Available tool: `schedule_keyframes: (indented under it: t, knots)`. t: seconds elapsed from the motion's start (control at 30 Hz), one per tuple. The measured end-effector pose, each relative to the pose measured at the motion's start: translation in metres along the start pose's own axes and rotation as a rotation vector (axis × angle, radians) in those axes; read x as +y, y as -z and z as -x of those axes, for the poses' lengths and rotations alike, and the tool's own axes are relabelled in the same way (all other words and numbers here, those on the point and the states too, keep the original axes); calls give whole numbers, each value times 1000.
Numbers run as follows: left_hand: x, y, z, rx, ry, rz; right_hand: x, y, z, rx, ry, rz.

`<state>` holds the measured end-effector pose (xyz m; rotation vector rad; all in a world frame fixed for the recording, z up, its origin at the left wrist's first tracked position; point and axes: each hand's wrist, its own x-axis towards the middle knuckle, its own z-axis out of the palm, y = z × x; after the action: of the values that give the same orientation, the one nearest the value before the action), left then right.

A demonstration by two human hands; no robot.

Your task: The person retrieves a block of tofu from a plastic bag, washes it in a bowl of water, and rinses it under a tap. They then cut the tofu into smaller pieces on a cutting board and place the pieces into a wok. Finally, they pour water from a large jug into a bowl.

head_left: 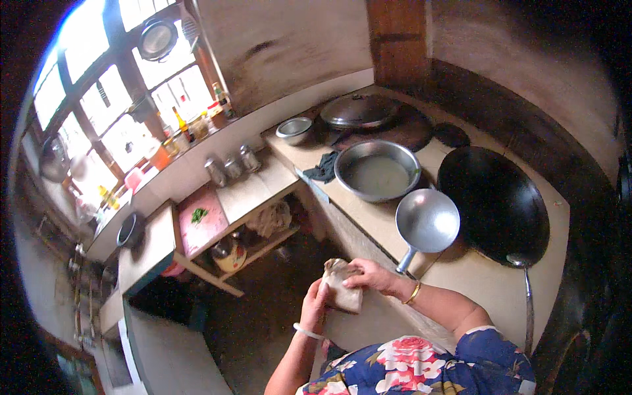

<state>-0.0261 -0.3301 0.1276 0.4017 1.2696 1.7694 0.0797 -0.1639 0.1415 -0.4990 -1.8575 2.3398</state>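
Observation:
Both hands hold a pale bag or packet point(345, 295) with a gathered, crumpled top, in front of my body. My left hand point(314, 302) grips its left side. My right hand point(371, 277) lies over its upper right part, fingers near the gathered top. What the bag contains is hidden. Beyond my right hand, a metal ladle or scoop point(427, 220) rests on the stove counter, its handle pointing towards me. A large metal basin point(377, 170) of cloudy liquid stands behind it, beside a dark cloth point(323, 168).
A large black wok point(493, 202) is set into the counter at right, with a long-handled metal spatula or ladle point(528, 296) on its rim. Farther back are a lidded pan point(359, 111) and a small metal bowl point(294, 129). Chopped greens point(199, 215) lie on a pink board point(202, 232) at left.

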Motion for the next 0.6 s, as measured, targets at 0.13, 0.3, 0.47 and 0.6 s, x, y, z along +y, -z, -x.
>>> schedule_keyframes:
  t: [0.13,0.3,0.47,0.6]
  knots:
    - [40,7,-87,-331,94,266,-42,49,-28,294,-75,-262]
    - [44,12,-181,-306,286,219,-65,127,-70,523,-11,-802]
    - [48,7,-257,-320,360,70,-62,205,-113,798,58,-585]
    - [54,8,-311,-292,382,52,-79,243,-159,945,-53,-173]
